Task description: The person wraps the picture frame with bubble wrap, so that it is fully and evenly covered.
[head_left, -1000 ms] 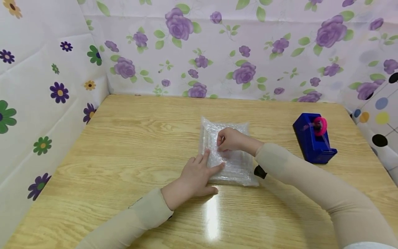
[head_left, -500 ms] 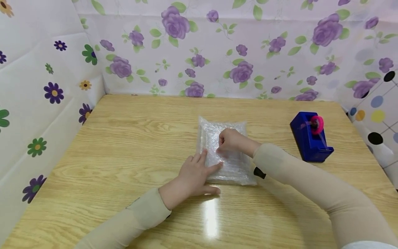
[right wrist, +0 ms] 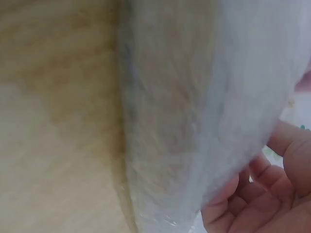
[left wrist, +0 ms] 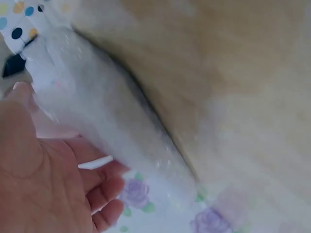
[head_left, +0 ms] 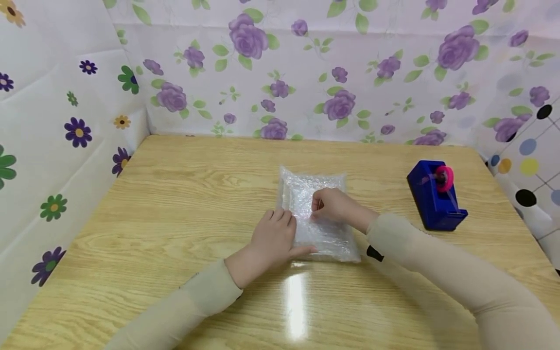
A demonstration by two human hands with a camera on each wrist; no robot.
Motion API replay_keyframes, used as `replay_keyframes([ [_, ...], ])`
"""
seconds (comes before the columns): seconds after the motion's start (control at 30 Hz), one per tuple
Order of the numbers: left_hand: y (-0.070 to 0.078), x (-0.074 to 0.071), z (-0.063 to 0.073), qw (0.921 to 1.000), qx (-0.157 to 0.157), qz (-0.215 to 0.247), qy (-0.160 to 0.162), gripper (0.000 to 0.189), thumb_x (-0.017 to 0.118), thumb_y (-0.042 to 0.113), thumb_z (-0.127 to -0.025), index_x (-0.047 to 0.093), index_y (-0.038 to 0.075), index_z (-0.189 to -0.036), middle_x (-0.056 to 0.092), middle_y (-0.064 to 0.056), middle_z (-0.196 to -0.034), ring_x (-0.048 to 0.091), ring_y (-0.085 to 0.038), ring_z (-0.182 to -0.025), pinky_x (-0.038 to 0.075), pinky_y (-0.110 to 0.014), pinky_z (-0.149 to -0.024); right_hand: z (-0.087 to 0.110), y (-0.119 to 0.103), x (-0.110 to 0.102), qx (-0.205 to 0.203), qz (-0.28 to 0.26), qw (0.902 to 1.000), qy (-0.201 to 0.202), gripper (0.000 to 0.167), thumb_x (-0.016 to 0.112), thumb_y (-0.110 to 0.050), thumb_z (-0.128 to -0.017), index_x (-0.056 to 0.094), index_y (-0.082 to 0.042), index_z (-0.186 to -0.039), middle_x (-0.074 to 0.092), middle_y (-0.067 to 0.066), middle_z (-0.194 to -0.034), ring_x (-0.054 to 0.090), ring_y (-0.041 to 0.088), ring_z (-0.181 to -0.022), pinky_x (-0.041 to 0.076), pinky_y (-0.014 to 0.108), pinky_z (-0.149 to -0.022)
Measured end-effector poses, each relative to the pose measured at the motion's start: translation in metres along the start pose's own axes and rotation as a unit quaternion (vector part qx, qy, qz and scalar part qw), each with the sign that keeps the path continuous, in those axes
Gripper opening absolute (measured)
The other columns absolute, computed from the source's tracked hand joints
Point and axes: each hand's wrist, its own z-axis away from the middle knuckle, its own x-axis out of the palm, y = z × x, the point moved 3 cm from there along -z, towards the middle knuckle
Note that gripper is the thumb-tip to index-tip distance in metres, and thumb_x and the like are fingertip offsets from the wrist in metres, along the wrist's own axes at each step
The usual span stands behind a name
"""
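A flat package in clear bubble wrap (head_left: 332, 240) lies on the wooden table, near the middle of the head view. My left hand (head_left: 273, 238) rests along its left side, thumb stretched over the near edge and fingers loosely bent. On top of the wrap, the fingers of my right hand (head_left: 334, 209) are curled with thumb and forefinger close together, their tips at the surface. Whether something thin is between them is hidden. Both wrist views are blurred; the puffy side of the wrap shows beside my left palm (left wrist: 43, 179) and my right hand (right wrist: 272, 189).
A blue tape dispenser (head_left: 437, 204) with a pink-cored roll (head_left: 444, 179) stands at the right of the table. Flower-printed cloth (head_left: 306, 73) hangs behind, with more patterned cloth at both sides. A small black piece (head_left: 375, 253) shows beneath my right wrist.
The left hand's fingers, spread before, have drawn together at the package's left edge, and its thumb has come onto the near edge. The right hand has shifted slightly right; the package stays put.
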Motion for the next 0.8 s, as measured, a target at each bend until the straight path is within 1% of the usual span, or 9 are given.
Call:
replay_keyframes([
  [0.03, -0.001, 0.000, -0.001, 1.0000, 0.005, 0.004, 0.006, 0.082, 0.041, 0.077, -0.081, 0.067, 0.003, -0.101, 0.064, -0.007, -0.103, 0.054, -0.022, -0.102, 0.044, -0.030, -0.091, 0.001, 0.000, 0.001, -0.004, 0.000, 1.0000, 0.006, 0.014, 0.073, -0.012, -0.079, 0.060, -0.010, -0.075, 0.061, 0.002, -0.072, 0.054, 0.015, -0.068, 0.046, 0.025, -0.063],
  [0.1, -0.003, 0.000, -0.002, 0.9998, 0.013, 0.013, 0.005, 0.079, 0.042, 0.074, -0.083, 0.068, 0.002, -0.098, 0.065, -0.008, -0.103, 0.054, -0.024, -0.109, 0.040, -0.033, -0.103, 0.004, 0.000, 0.001, -0.005, -0.004, 0.9998, 0.018, 0.014, 0.073, -0.011, -0.079, 0.060, -0.009, -0.076, 0.062, 0.003, -0.072, 0.054, 0.015, -0.067, 0.046, 0.025, -0.063],
  [0.2, -0.003, -0.001, -0.002, 0.9993, 0.025, 0.026, -0.009, 0.080, 0.041, 0.070, -0.087, 0.067, -0.003, -0.107, 0.064, -0.012, -0.112, 0.050, -0.027, -0.121, 0.033, -0.036, -0.112, 0.007, 0.001, 0.002, -0.010, -0.008, 0.9993, 0.034, 0.014, 0.074, -0.010, -0.079, 0.060, -0.009, -0.075, 0.060, 0.002, -0.070, 0.052, 0.015, -0.066, 0.045, 0.025, -0.062],
  [0.23, -0.003, -0.001, -0.001, 0.9991, 0.027, 0.029, -0.012, 0.079, 0.041, 0.069, -0.088, 0.066, -0.004, -0.110, 0.063, -0.012, -0.114, 0.050, -0.027, -0.122, 0.032, -0.036, -0.112, 0.007, 0.002, 0.003, -0.012, -0.009, 0.9992, 0.038, 0.014, 0.073, -0.010, -0.079, 0.060, -0.009, -0.075, 0.059, 0.002, -0.069, 0.052, 0.014, -0.066, 0.044, 0.025, -0.062],
  [0.3, -0.003, -0.001, 0.000, 0.9983, 0.023, 0.041, -0.034, 0.078, 0.039, 0.065, -0.091, 0.062, -0.005, -0.118, 0.060, -0.013, -0.120, 0.048, -0.027, -0.124, 0.032, -0.035, -0.113, 0.008, 0.003, 0.003, -0.013, -0.012, 0.9989, 0.042, 0.015, 0.074, -0.010, -0.079, 0.060, -0.009, -0.074, 0.058, 0.001, -0.069, 0.050, 0.014, -0.066, 0.043, 0.025, -0.062],
  [0.47, -0.004, 0.002, 0.002, 0.9917, -0.003, 0.103, -0.077, 0.073, 0.037, 0.058, -0.096, 0.052, -0.005, -0.130, 0.052, -0.014, -0.133, 0.046, -0.028, -0.128, 0.032, -0.036, -0.113, 0.010, 0.005, 0.004, -0.017, -0.015, 0.9987, 0.045, 0.015, 0.073, -0.011, -0.080, 0.060, -0.009, -0.075, 0.059, 0.001, -0.070, 0.050, 0.013, -0.067, 0.043, 0.024, -0.061],
  [0.57, -0.005, 0.005, 0.004, 0.9878, -0.013, 0.136, -0.075, 0.072, 0.039, 0.056, -0.096, 0.051, -0.005, -0.131, 0.049, -0.016, -0.136, 0.045, -0.030, -0.129, 0.034, -0.037, -0.112, 0.010, 0.006, 0.006, -0.021, -0.017, 0.9986, 0.046, 0.014, 0.073, -0.012, -0.081, 0.061, -0.008, -0.074, 0.060, 0.001, -0.070, 0.050, 0.013, -0.066, 0.043, 0.023, -0.061],
  [0.67, -0.006, 0.008, 0.006, 0.9809, -0.028, 0.174, -0.082, 0.074, 0.038, 0.057, -0.096, 0.047, -0.004, -0.136, 0.042, -0.022, -0.143, 0.040, -0.034, -0.134, 0.033, -0.040, -0.113, 0.011, 0.007, 0.007, -0.026, -0.023, 0.9982, 0.048, 0.014, 0.073, -0.011, -0.080, 0.061, -0.008, -0.073, 0.059, 0.001, -0.069, 0.050, 0.012, -0.066, 0.043, 0.023, -0.060],
  [0.8, -0.008, 0.011, 0.007, 0.9664, -0.045, 0.232, -0.100, 0.078, 0.039, 0.060, -0.094, 0.040, -0.003, -0.141, 0.026, -0.027, -0.151, 0.030, -0.039, -0.139, 0.035, -0.046, -0.111, 0.012, 0.009, 0.007, -0.025, -0.035, 0.9978, 0.052, 0.015, 0.073, -0.011, -0.081, 0.061, -0.008, -0.074, 0.060, 0.001, -0.070, 0.049, 0.011, -0.065, 0.042, 0.022, -0.059],
])
